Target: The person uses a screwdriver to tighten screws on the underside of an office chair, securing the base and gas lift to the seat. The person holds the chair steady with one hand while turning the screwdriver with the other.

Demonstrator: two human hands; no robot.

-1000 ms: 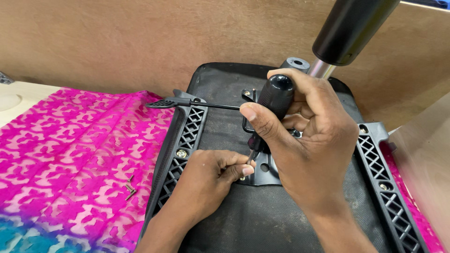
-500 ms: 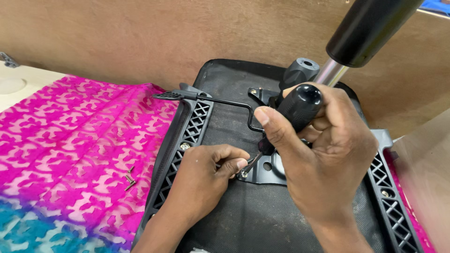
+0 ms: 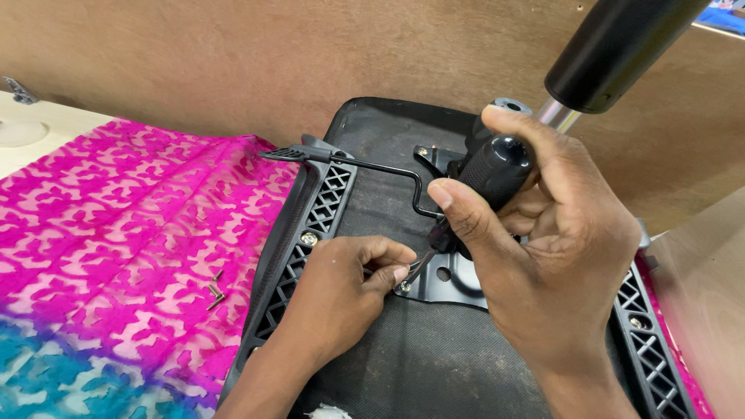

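An upturned black office chair seat (image 3: 388,365) lies in front of me. My right hand (image 3: 543,256) grips the black handle of a screwdriver (image 3: 493,174), its shaft slanting down to a screw (image 3: 405,286) at the corner of the black metal mounting plate (image 3: 458,283). My left hand (image 3: 341,299) pinches the screwdriver tip and the screw with thumb and forefinger. A thin black lever rod (image 3: 372,167) runs from the plate to the left. The chair's gas cylinder (image 3: 613,54) rises toward the upper right.
The seat rests on a pink patterned cloth (image 3: 116,233) that turns blue near the bottom left. A few loose screws (image 3: 215,291) lie on the cloth beside the seat. A black ribbed bracket (image 3: 310,225) edges the seat on the left, another bracket (image 3: 652,349) on the right. A brown board (image 3: 233,62) stands behind.
The view has shifted, so the seat sits more to the right. My right hand has tilted the screwdriver handle farther right; the left hand stays pinched at the tip.
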